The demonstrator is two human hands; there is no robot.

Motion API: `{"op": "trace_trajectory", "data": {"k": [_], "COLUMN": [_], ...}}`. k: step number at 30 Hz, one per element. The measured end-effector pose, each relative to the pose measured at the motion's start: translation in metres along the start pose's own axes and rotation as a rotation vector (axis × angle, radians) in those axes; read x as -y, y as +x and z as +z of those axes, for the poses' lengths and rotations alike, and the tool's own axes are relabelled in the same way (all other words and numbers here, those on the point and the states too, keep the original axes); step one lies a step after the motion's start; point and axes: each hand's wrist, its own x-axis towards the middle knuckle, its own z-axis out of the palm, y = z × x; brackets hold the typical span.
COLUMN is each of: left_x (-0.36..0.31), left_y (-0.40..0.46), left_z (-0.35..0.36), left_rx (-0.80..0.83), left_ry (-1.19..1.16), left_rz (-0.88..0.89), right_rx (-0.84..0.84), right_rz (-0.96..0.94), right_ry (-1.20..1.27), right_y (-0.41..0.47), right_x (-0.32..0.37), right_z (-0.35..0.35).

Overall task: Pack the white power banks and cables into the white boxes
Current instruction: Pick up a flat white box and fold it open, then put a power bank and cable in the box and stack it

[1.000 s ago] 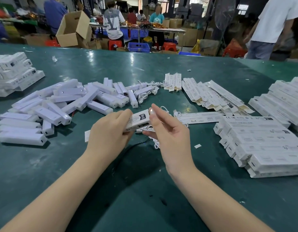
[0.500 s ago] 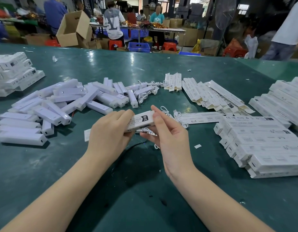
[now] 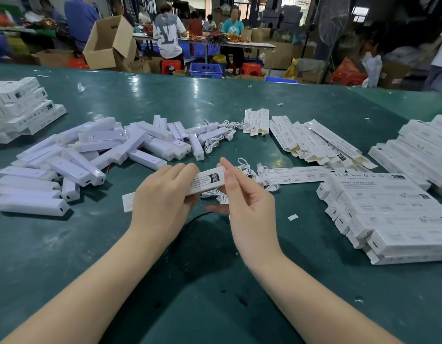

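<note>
the left hand [image 3: 162,194] has its fingers curled round the near end of a white box [image 3: 208,182], held just above the green table [image 3: 215,115]; the right hand [image 3: 249,207] meets the box's far end, thumb laid flat against the end face and forefinger reaching up over its top edge, the remaining fingers loosely bent below; the box lies slanted, its printed label with black text and a dark square facing up between the two hands; whether anything is inside it cannot be told; right behind the hands lies a tangle of white cables [image 3: 249,173], touching a flat unfolded box sleeve [image 3: 299,175]; to the left a loose heap of white power banks [image 3: 91,157] spreads across the table; at the right stand filled boxes in a stack [image 3: 388,214], with more boxes [image 3: 418,150] behind it; flattened empty boxes [image 3: 314,142] fan out in the middle, and another pile of boxes [image 3: 21,108] sits at the far left edge.
</note>
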Motion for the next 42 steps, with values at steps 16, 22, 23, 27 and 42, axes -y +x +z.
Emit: {"op": "trace_trajectory", "data": {"k": [16, 22, 23, 27, 42], "left_x": [0.001, 0.003, -0.002, -0.008, -0.006], "left_y": [0.000, -0.005, -0.006, -0.011, -0.010], "left_z": [0.007, 0.015, 0.017, 0.023, 0.018], "left_rx": [0.134, 0.151, 0.155, 0.200, 0.287], "left_ry": [-0.072, -0.471, -0.529, -0.716, -0.702], "left_rz": [-0.116, -0.091, -0.055, -0.028, 0.007], "right_rx": [-0.152, 0.094, 0.136, 0.123, -0.632], "right_rz": [-0.080, 0.200, 0.226, 0.318, 0.366], "right_ry": [-0.109, 0.250, 0.129, 0.047, 0.794], "right_y": [0.021, 0.029, 0.026, 0.025, 0.067], "right_x": [0.009, 0.009, 0.007, 0.009, 0.035], "right_z": [-0.019, -0.023, -0.019, -0.016, -0.089]}}
